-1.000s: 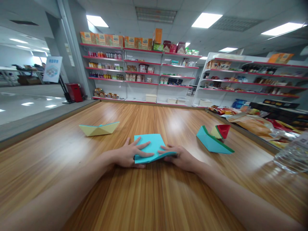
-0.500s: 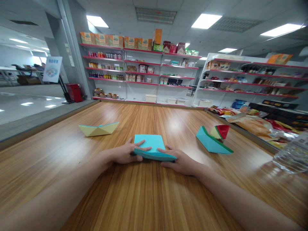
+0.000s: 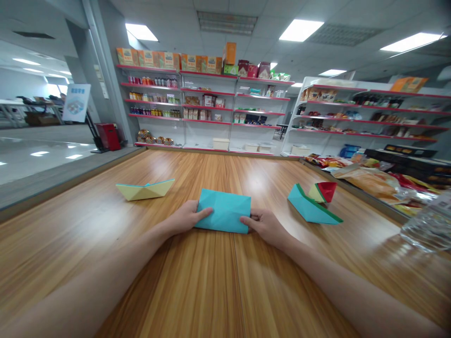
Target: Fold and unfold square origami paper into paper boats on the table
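A light-blue sheet of folded paper (image 3: 225, 211) is held between my two hands over the middle of the table, its face turned toward me. My left hand (image 3: 189, 216) grips its left edge, thumb across the front and fingers hidden behind. At the lower right edge my right hand (image 3: 264, 224) pinches it, the thumb in front and curled fingers at the back. To the left lies a yellow paper boat (image 3: 145, 190) with a blue rim. A blue paper boat (image 3: 310, 206) with a green edge sits to the right, touching or close to a red, green and cream folded paper piece (image 3: 322, 191).
The wooden table (image 3: 169, 291) has a raised dark border. On the right are a clear plastic bottle (image 3: 428, 225), snack packets (image 3: 377, 183) and black boxes (image 3: 408, 162). Stocked shelves (image 3: 207, 103) stand beyond the table, and a sign (image 3: 76, 103) stands at the left.
The near edge of the paper was bent up in my fingers; now the sheet is folded over, tilted up and gripped at both sides. My fingers have moved from its top to behind it.
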A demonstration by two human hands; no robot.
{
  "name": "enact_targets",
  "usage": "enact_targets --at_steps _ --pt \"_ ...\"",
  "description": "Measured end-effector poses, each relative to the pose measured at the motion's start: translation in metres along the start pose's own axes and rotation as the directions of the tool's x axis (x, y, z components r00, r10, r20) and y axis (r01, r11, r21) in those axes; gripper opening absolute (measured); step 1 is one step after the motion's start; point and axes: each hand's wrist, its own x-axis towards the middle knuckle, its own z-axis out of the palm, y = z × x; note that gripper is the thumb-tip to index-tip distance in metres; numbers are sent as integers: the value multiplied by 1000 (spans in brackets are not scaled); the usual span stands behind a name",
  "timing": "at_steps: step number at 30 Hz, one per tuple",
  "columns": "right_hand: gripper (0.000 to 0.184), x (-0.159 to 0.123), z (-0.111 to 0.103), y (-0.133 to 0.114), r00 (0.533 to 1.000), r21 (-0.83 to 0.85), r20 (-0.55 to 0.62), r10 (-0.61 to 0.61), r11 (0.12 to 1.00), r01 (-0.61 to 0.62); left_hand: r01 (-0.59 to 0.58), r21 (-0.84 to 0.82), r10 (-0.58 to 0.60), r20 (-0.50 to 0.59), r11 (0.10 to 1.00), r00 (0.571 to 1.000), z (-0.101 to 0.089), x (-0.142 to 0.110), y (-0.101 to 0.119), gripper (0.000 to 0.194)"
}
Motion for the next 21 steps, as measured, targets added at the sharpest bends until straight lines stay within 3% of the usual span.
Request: enact_targets --at_steps 3,6,9,11,13,14,16,17,19,21 --pt "34 2 2 0 999 116 -12 32 993 -30 -3 28 6 -122 1000 992 7 2 -1 45" --pt "46 4 4 1 996 1 -79 35 999 -35 38 184 0 -202 982 979 15 -1 -5 62" --pt "65 1 7 -2 979 -260 -201 -12 965 -41 -8 439 77 -140 899 987 21 -5 -5 62" --pt "64 -4 11 -7 960 -510 -241 -142 860 -1 -105 573 124 5 813 992 23 -7 -2 51" --pt "51 -10 15 -15 966 -691 -107 -237 716 99 -191 633 100 178 750 979 25 -9 3 47" --pt "47 -14 17 -20 970 -720 34 -239 667 190 -224 642 79 248 733 966 26 -9 6 49" --pt "50 -19 21 -28 929 -674 319 -189 644 363 -254 650 40 324 716 945 28 -11 10 53" --pt "54 -20 23 -31 909 -650 385 -161 652 391 -252 656 26 333 711 942 29 -11 12 55" --pt "62 -21 25 -33 899 -628 423 -115 677 383 -244 663 5 341 708 940 30 -12 14 60" --pt "62 -18 23 -31 923 -649 379 -64 693 315 -235 664 -11 344 709 939 32 -14 16 64"
